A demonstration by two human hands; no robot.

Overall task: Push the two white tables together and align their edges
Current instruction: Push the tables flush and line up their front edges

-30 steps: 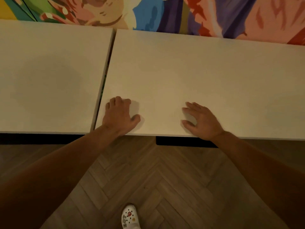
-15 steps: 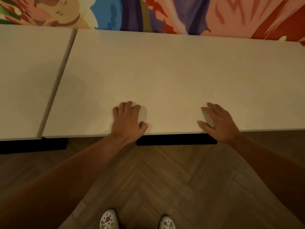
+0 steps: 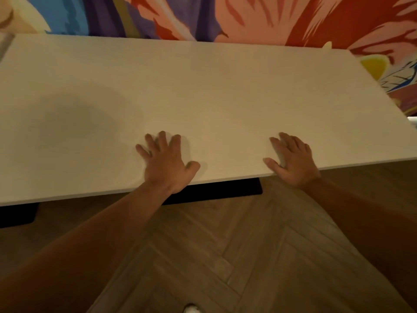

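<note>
Head view, looking down: one white tabletop (image 3: 225, 91) filling most of the frame, its near edge running slightly uphill from lower left to right. At the far upper left corner, only a sliver of a second white tabletop (image 3: 5, 45), just beside the first, with a thin seam between them; whether the edges touch cannot be told. Two bare hands pressed flat on the near strip of the big tabletop, well apart from each other. Left hand (image 3: 165, 164) near the middle of the edge, palm down, fingers (image 3: 163, 141) spread apart, thumb out to the right, gripping nothing. Right hand (image 3: 292, 161) further right, palm down as well, fingers apart and angled up and left, heel of the hand at the very edge, also gripping nothing. Two bare forearms reaching in from the bottom corners. Beneath the tabletop, two dark pieces of base: one bar (image 3: 216, 192) between the hands, one block (image 3: 18, 214) at lower left. Herringbone wood floor (image 3: 225, 256) below. One white shoe tip (image 3: 191, 309) at the bottom edge. Colourful painted wall (image 3: 248, 16) behind the far edge.
</note>
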